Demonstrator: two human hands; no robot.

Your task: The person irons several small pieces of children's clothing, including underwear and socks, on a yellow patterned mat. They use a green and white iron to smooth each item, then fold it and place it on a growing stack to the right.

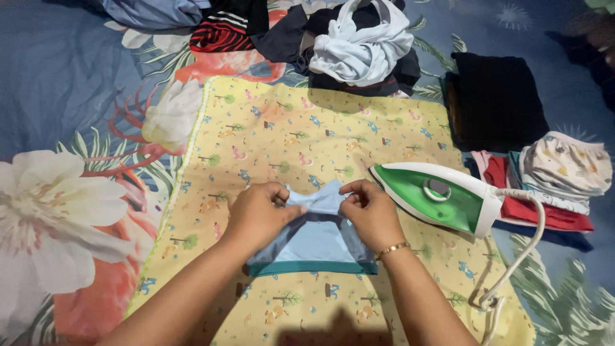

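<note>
Both hands are pinching the far edge of a small light-blue garment [317,238], the left hand [259,214] and right hand [370,214] with fingers pressed together on the cloth, thumbs tucked in, drawing that edge toward the middle. The garment lies flat right under the grip, its teal band nearest the person, on a yellow printed mat [301,138]. Just right of the right hand sits a green and white iron [442,195], its cord [522,253] looping down beside the wrist. The risk, as I judge it: the right forearm could snag that cord or brush the iron. Beyond the grip, 1 heap of unfolded clothes [359,41]; far right, folded stacks [496,99].
</note>
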